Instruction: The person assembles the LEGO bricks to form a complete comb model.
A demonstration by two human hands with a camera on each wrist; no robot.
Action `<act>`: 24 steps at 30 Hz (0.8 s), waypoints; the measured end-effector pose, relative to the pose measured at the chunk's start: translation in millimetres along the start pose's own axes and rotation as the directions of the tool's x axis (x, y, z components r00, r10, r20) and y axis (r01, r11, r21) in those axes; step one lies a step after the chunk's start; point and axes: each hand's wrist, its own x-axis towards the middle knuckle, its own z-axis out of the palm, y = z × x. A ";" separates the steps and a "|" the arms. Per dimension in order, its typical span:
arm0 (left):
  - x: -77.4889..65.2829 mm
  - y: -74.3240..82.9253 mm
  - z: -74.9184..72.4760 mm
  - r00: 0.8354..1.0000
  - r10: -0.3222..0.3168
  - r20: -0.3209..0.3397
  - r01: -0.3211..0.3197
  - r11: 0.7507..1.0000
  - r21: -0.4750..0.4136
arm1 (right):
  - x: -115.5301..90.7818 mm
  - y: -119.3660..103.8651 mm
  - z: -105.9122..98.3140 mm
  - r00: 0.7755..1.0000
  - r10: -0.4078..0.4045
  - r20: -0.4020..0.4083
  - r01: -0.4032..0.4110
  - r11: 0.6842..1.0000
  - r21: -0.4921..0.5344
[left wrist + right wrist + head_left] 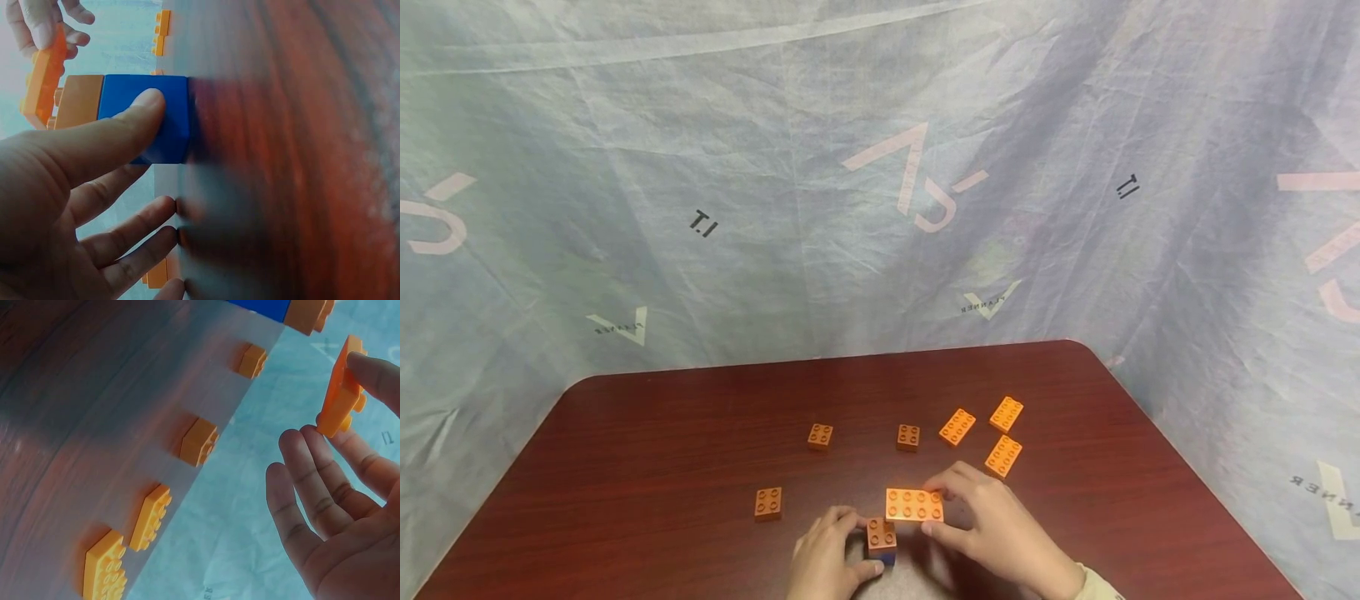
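Observation:
A brown square brick (881,533) sits on top of a blue brick (147,119), making a short stack on the table. My left hand (829,552) grips this stack low down, the thumb pressed on the blue brick's side. Between thumb and fingertips my right hand (992,521) pinches a flat orange eight-stud brick (913,505) by its right end. In the head view that brick lies just beyond and right of the stack's top. The left wrist view shows it tilted beside the brown brick's studs; whether they touch I cannot tell.
Loose brown square bricks lie at the left (768,503), the back middle (820,437) and nearer the right (908,437). Three flat orange bricks (957,427) are grouped at the back right of the dark red table (685,433). Printed grey cloth (805,208) hangs around it.

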 end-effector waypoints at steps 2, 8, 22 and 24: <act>-0.4 0.2 0.0 1.000 0.005 -0.005 -0.005 1.000 0.002 | 0.5 -1.1 2.0 1.000 -0.019 0.009 0.019 1.000 0.009; 0.9 0.0 0.6 1.000 -0.009 0.000 0.009 1.000 -0.010 | 2.1 -4.4 6.5 0.998 -0.010 0.064 0.008 0.999 0.036; 1.4 -1.6 0.7 1.000 -0.015 0.010 0.016 0.999 -0.032 | 4.2 -6.8 10.9 0.993 -0.017 0.113 0.013 0.999 0.034; 1.4 -1.2 0.6 1.000 -0.011 0.008 0.011 1.000 -0.028 | 4.4 -6.6 11.6 0.991 -0.023 0.129 0.017 0.999 0.049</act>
